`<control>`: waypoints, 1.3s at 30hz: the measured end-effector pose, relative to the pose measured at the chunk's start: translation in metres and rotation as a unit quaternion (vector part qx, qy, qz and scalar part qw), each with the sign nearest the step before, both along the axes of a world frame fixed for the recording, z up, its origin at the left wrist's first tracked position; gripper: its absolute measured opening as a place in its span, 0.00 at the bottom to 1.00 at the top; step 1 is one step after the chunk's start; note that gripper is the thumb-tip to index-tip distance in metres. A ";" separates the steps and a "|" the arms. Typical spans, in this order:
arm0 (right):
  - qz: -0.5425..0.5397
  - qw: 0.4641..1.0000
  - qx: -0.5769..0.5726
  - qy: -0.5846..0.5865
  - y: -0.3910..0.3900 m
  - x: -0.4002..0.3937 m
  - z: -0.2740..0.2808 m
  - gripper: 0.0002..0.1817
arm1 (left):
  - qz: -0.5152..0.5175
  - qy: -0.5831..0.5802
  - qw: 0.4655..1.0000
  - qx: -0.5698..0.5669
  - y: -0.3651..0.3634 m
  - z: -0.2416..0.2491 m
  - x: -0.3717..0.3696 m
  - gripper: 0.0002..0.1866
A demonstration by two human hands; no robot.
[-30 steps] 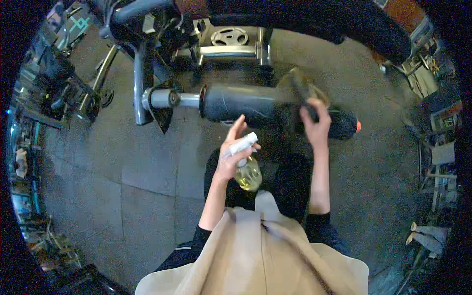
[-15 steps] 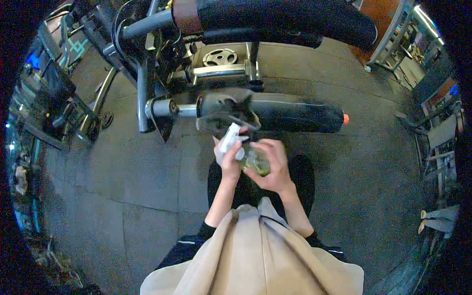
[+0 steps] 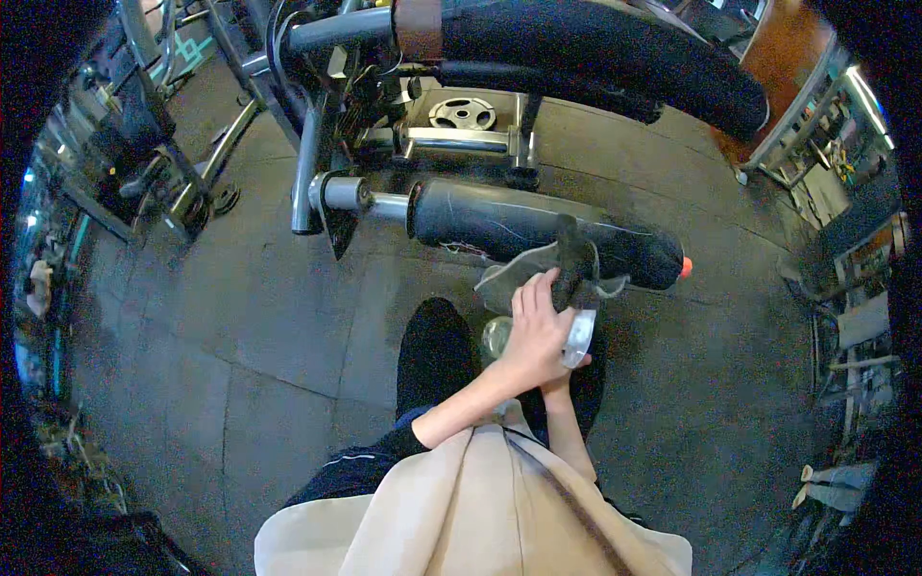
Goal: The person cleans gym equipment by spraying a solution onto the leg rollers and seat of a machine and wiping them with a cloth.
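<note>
My left hand (image 3: pixel 536 331) reaches across to the right, its bent fingers gripping the edge of a soft grey item (image 3: pixel 519 274) with a black part (image 3: pixel 573 254). Behind it, my right hand (image 3: pixel 557 386) is mostly covered, so its grip is hidden. A white and clear object (image 3: pixel 580 334), perhaps a bottle, sits at the right side of my hands. A round clear container (image 3: pixel 496 336) shows left of my left hand; which hand bears it cannot be made out.
Just ahead lies a black padded roller (image 3: pixel 538 223) on a metal frame (image 3: pixel 309 182), with a larger dark pad (image 3: pixel 586 48) above. A weight plate (image 3: pixel 462 113) rests behind. Gym machines stand at the left, and racks at the right. My knees are below my hands.
My left hand has moved right and now crosses over my right hand. The grey item and the white object have shifted right. The clear container has gone from plain view to partly covered.
</note>
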State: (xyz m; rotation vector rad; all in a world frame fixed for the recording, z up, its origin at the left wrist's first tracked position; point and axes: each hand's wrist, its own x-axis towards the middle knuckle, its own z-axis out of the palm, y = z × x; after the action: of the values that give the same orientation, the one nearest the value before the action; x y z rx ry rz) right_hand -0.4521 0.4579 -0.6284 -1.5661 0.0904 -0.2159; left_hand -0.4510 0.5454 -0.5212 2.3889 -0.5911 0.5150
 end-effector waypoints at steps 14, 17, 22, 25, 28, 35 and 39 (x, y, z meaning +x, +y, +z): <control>0.089 0.993 -0.069 -0.026 -0.024 0.037 0.036 0.17 | 0.235 -0.005 0.843 -0.484 0.168 -0.046 -0.030 0.32; 0.116 0.991 -0.064 -0.003 -0.021 0.041 0.018 0.17 | 0.311 0.085 0.740 -0.591 0.197 -0.059 -0.050 0.29; 0.151 0.982 -0.108 -0.037 -0.007 0.040 0.013 0.19 | 0.154 0.155 0.546 -0.809 0.214 -0.096 -0.062 0.22; 0.175 0.972 -0.145 -0.056 0.005 0.042 0.021 0.19 | 0.119 0.170 0.392 -0.896 0.214 -0.128 -0.058 0.24; 0.197 0.968 -0.120 -0.097 0.022 0.047 0.011 0.18 | 0.057 0.156 0.413 -0.896 0.192 -0.128 -0.064 0.26; 0.239 0.962 -0.111 -0.073 0.053 0.053 0.035 0.18 | 0.118 0.149 0.531 -0.826 0.174 -0.091 -0.078 0.19; 0.223 0.970 -0.086 -0.035 0.046 0.057 0.027 0.18 | 0.100 0.117 0.491 -0.858 0.196 -0.078 -0.077 0.26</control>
State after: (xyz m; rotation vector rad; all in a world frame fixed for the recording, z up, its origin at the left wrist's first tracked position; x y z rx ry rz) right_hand -0.3949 0.5034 -0.6018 -1.7063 -0.3427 0.0779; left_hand -0.5276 0.7415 -0.5988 0.4584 0.3759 0.4343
